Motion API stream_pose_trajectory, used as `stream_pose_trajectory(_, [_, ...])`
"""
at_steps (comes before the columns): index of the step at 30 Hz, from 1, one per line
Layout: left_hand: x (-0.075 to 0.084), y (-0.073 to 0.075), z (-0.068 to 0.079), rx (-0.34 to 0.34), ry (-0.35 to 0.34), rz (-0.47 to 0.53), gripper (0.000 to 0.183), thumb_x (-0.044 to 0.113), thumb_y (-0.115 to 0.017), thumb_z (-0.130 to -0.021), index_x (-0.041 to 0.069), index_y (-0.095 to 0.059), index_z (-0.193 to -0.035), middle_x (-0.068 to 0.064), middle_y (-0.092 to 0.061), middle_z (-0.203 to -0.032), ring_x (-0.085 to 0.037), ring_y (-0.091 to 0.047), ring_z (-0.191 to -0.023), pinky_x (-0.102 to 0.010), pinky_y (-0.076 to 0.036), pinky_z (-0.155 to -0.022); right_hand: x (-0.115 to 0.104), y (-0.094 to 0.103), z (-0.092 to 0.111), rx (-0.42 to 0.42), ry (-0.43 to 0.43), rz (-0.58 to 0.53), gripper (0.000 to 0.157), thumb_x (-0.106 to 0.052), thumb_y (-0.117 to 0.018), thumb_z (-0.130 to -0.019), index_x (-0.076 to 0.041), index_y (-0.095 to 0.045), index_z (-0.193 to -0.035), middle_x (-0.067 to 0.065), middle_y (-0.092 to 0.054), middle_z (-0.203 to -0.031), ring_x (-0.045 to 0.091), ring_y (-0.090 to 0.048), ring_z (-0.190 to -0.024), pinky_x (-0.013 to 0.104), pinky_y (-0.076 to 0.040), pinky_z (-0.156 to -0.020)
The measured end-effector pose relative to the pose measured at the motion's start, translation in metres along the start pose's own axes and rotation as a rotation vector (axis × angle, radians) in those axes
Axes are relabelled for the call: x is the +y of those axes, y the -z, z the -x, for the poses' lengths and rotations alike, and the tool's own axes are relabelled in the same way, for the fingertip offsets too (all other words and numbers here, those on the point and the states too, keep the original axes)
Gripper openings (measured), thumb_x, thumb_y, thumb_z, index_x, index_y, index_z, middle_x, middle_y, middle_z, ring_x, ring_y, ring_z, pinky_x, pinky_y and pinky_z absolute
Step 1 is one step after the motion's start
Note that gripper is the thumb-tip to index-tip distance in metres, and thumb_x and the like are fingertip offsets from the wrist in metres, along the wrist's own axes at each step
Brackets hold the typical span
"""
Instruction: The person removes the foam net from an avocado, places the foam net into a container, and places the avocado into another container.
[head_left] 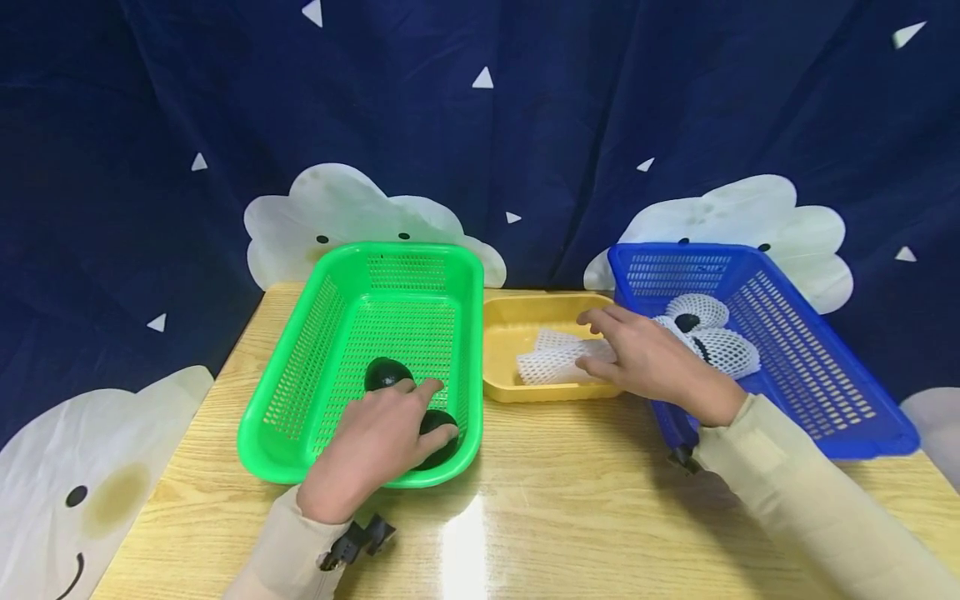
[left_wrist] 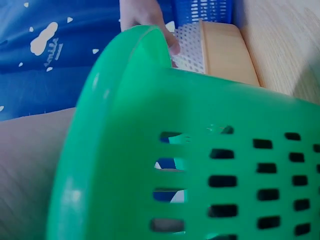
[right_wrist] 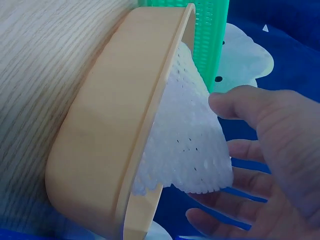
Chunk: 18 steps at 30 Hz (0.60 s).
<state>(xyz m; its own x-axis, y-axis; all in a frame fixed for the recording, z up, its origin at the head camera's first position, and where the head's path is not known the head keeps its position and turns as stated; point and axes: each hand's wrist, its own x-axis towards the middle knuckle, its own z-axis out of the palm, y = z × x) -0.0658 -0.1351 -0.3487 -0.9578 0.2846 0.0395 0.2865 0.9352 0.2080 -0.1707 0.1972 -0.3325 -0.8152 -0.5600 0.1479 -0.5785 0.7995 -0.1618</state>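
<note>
My left hand [head_left: 378, 437] reaches over the near rim of the green basket [head_left: 281, 467], thumb and index finger spread apart. Between and just under them lies a dark avocado [head_left: 441, 421] by the basket's front right corner; a second avocado [head_left: 386, 372] sits just beyond the fingers. Over the right side of the yellow tray [head_left: 536, 393], my right hand [head_left: 648, 354] has its thumb and fingers parted. White foam net sleeves [head_left: 558, 364] lie in the tray below it. Up close in the right wrist view, one net sleeve [right_wrist: 187, 135] stands out past the tray rim beside the fingertips.
At the right, a blue basket [head_left: 817, 367] contains several dark avocados in white foam nets [head_left: 723, 352]. The yellow tray stands between the two baskets on a wooden table [head_left: 540, 492]. A dark blue curtain [head_left: 420, 100] with clouds hangs behind.
</note>
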Motion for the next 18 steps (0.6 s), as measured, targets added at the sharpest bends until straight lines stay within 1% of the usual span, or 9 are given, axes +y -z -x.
stream_pose_trajectory(3, [0.0, 0.001, 0.001, 0.028, 0.002, 0.005, 0.053, 0.048, -0.072, -0.093, 0.014, -0.065, -0.133, -0.011, -0.074, -0.113, -0.035, -0.072, -0.082, -0.046, -0.055, -0.058, -0.002, 0.002, 0.002, -0.009, -0.016, 0.009, 0.051, -0.036, -0.074, -0.093, -0.007, -0.06, -0.133, 0.015, -0.069, -0.122, 0.028, -0.071, -0.099, 0.047, -0.06, -0.083])
stream_pose_trajectory(6, [0.001, 0.001, 0.001, 0.059, -0.004, 0.008, 0.052, 0.049, -0.072, -0.092, 0.014, -0.066, -0.13, -0.009, -0.075, -0.11, -0.034, -0.072, -0.081, -0.045, -0.054, -0.057, -0.002, 0.005, 0.005, -0.001, -0.023, 0.017, 0.05, -0.036, -0.074, -0.093, -0.007, -0.061, -0.132, 0.015, -0.069, -0.12, 0.027, -0.07, -0.098, 0.047, -0.06, -0.083])
stream_pose_trajectory(11, [0.002, 0.001, 0.002, 0.104, -0.026, 0.005, 0.052, 0.05, -0.073, -0.091, 0.013, -0.067, -0.126, -0.008, -0.075, -0.105, -0.031, -0.07, -0.075, -0.041, -0.052, -0.053, -0.001, 0.01, 0.012, 0.06, 0.015, 0.031, 0.044, -0.034, -0.072, -0.094, -0.006, -0.063, -0.128, 0.013, -0.07, -0.115, 0.026, -0.071, -0.092, 0.045, -0.06, -0.078])
stream_pose_trajectory(15, [0.004, 0.002, 0.004, 0.12, -0.038, 0.01, 0.05, 0.048, -0.074, -0.091, 0.014, -0.068, -0.127, -0.008, -0.077, -0.109, -0.03, -0.072, -0.079, -0.041, -0.052, -0.054, 0.0, 0.015, 0.017, 0.085, 0.028, 0.04, 0.04, -0.033, -0.071, -0.095, -0.008, -0.064, -0.126, 0.012, -0.071, -0.109, 0.026, -0.072, -0.089, 0.044, -0.059, -0.073])
stream_pose_trajectory(18, [0.006, 0.003, 0.006, 0.131, -0.043, 0.019, 0.049, 0.047, -0.073, -0.091, 0.014, -0.068, -0.128, -0.008, -0.077, -0.112, -0.03, -0.073, -0.083, -0.041, -0.053, -0.054, 0.001, 0.018, 0.019, 0.089, 0.025, 0.035, 0.037, -0.032, -0.071, -0.095, -0.009, -0.065, -0.124, 0.011, -0.071, -0.109, 0.027, -0.072, -0.091, 0.044, -0.06, -0.074])
